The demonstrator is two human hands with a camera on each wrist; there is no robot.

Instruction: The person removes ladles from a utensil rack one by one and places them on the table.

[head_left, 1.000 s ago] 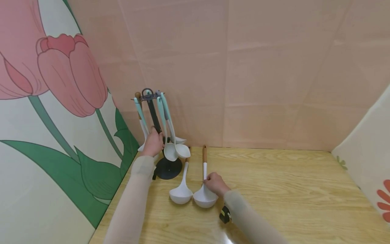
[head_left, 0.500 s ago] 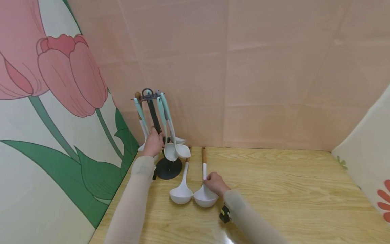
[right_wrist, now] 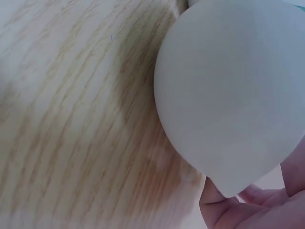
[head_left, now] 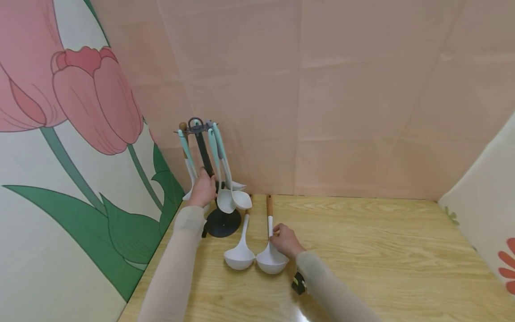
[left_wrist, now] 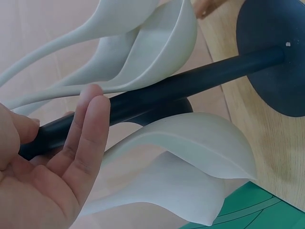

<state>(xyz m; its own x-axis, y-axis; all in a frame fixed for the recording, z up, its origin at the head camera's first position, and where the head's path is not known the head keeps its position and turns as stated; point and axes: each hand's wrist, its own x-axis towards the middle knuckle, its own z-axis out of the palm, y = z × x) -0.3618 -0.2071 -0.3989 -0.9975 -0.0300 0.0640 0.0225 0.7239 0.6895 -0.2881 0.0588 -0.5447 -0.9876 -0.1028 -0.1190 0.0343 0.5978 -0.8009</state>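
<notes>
My left hand (head_left: 203, 190) holds the black pole (left_wrist: 157, 98) of a utensil stand, fingers on one side and thumb on the other. Several utensils with pale bowls and mostly mint handles (head_left: 213, 145) hang from the stand's top ring around that hand. On the table, my right hand (head_left: 286, 241) grips a white ladle (head_left: 271, 263) at the neck, just above its bowl. The ladle's wooden handle end (head_left: 269, 205) points to the back wall. Another white ladle (head_left: 239, 259) lies to its left, the bowls nearly touching. The right wrist view shows the held ladle's bowl (right_wrist: 228, 90) hiding most fingers.
The stand's round black base (head_left: 222, 223) sits on the wood-grain table (head_left: 382, 250) near the left wall. A pink cloth wall (head_left: 342, 98) rises along the back edge. A tulip-printed panel (head_left: 92, 103) borders the left, and a pale panel (head_left: 487, 192) the right.
The right-hand ladle's handle end has come down slightly toward me and a little left. My left hand stays on the pole; the other ladle has not moved.
</notes>
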